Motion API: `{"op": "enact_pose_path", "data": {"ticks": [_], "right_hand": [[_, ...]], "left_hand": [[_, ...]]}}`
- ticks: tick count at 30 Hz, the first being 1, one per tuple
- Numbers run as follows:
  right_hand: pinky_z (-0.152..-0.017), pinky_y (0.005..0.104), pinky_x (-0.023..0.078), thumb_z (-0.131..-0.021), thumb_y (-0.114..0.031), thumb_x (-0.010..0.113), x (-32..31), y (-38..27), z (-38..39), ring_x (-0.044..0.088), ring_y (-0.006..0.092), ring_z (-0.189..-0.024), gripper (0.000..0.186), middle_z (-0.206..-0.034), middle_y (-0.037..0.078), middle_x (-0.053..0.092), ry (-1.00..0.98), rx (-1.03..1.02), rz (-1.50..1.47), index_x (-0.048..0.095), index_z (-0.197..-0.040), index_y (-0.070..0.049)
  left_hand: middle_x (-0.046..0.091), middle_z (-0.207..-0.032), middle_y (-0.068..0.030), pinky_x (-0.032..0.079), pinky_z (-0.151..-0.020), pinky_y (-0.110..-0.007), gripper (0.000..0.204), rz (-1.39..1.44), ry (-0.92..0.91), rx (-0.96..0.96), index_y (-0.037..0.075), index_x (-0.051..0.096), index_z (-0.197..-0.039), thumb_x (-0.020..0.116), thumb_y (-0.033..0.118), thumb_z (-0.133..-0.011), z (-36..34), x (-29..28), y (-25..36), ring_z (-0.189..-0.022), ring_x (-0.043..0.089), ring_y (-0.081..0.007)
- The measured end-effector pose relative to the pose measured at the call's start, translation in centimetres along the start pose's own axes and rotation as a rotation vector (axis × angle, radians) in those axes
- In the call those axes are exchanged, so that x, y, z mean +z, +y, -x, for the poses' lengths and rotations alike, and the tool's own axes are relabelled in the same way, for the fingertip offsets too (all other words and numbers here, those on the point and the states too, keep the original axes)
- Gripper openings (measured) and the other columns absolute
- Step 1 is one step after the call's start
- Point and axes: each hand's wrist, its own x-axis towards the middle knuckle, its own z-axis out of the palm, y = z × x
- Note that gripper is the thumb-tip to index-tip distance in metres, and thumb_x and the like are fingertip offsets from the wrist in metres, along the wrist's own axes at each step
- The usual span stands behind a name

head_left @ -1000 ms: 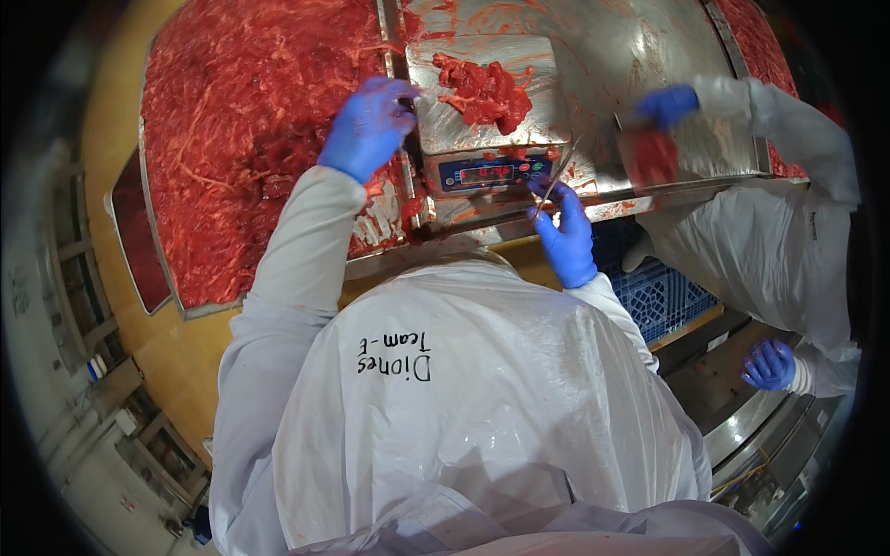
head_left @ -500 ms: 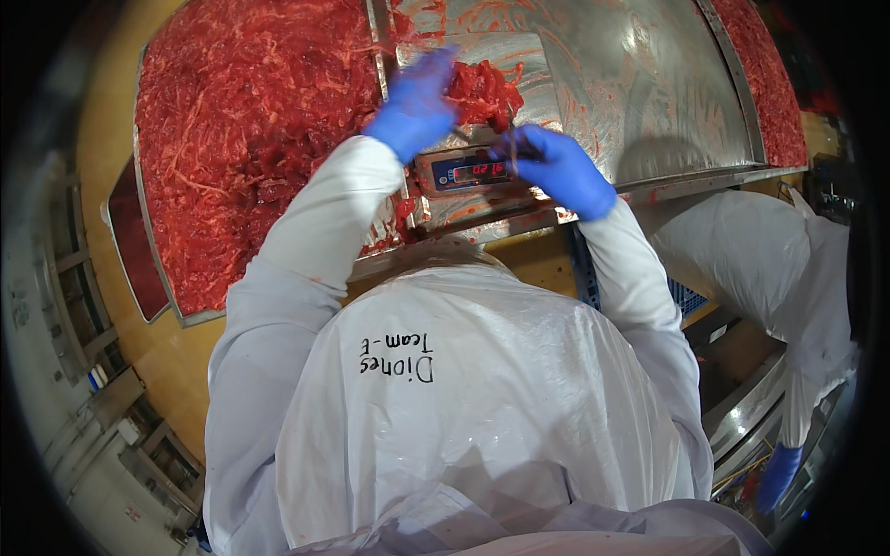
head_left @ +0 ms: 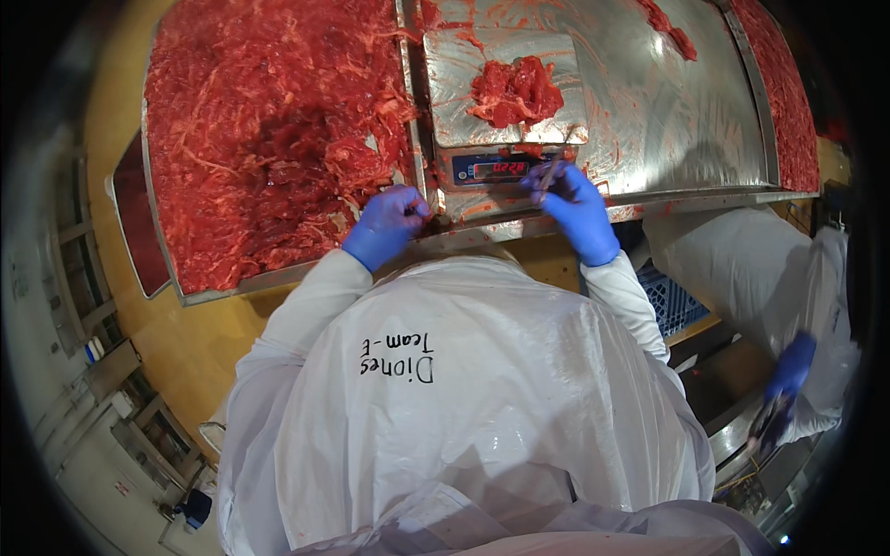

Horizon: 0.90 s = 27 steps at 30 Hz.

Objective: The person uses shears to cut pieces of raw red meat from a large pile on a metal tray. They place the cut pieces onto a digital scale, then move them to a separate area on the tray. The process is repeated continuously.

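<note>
A clump of raw red meat strips [head_left: 517, 93] lies on the steel plate of a digital scale [head_left: 454, 120], whose red display is lit. My right hand [head_left: 577, 206], in a blue glove, is just right of the display, its fingers closed on a thin metal tool [head_left: 549, 174]; the kind of tool cannot be made out. My left hand [head_left: 385, 225], also blue-gloved, is at the near edge of the meat tray, left of the scale. Its fingers are curled in, and whatever they may hold is hidden. Beside it spreads a large heap of raw meat strips [head_left: 269, 120].
A metal divider [head_left: 414, 93] runs between heap and scale. Right of the scale, a smeared steel surface [head_left: 677, 120] bears a meat strip [head_left: 672, 32]; more meat [head_left: 779, 83] lies beyond. Below the right side are a blue crate [head_left: 672, 301] and a co-worker's gloved hand [head_left: 793, 366].
Both hands have drawn back toward me from the meat, the left one farther. The clump now rests untouched on the scale, and the display reading differs. A co-worker's hand has risen at right.
</note>
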Motion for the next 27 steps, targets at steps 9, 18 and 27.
{"op": "enact_pose_path", "data": {"ticks": [9, 18, 27], "right_hand": [[-0.105, 0.0330, 0.052, -0.097, 0.001, 0.070, -2.1, -2.8, -0.1, 0.069, 0.0189, -0.115, 0.030, -0.120, 0.010, 0.072, 0.217, -0.057, -0.056, 0.061, -0.126, 0.002], [-0.099, 0.0316, 0.054, -0.098, -0.002, 0.069, -3.8, 1.5, 4.3, 0.068, 0.0158, -0.109, 0.031, -0.114, 0.007, 0.071, 0.177, 0.061, 0.007, 0.062, -0.128, 0.000], [-0.088, 0.0273, 0.054, -0.095, -0.012, 0.075, 1.0, 1.1, -3.3, 0.068, 0.0135, -0.098, 0.032, -0.104, 0.004, 0.073, -0.065, 0.173, 0.118, 0.067, -0.124, -0.001]], "left_hand": [[0.071, -0.101, -0.0044, 0.054, -0.085, -0.033, 0.014, 0.689, -0.016, -0.004, 0.001, 0.069, -0.103, 0.071, 0.007, -0.091, -8.1, -8.8, 13.5, -0.093, 0.066, -0.0143], [0.068, -0.132, -0.0152, 0.055, -0.098, -0.037, 0.033, -0.285, 0.529, -0.119, 0.007, 0.071, -0.125, 0.068, 0.009, -0.092, -11.3, -12.3, 4.1, -0.109, 0.071, -0.0272], [0.075, -0.109, -0.0129, 0.054, -0.099, -0.044, 0.026, -0.450, 0.402, 0.497, 0.010, 0.072, -0.116, 0.065, 0.010, -0.091, -20.1, -6.1, 7.1, -0.107, 0.069, -0.0349]]}}
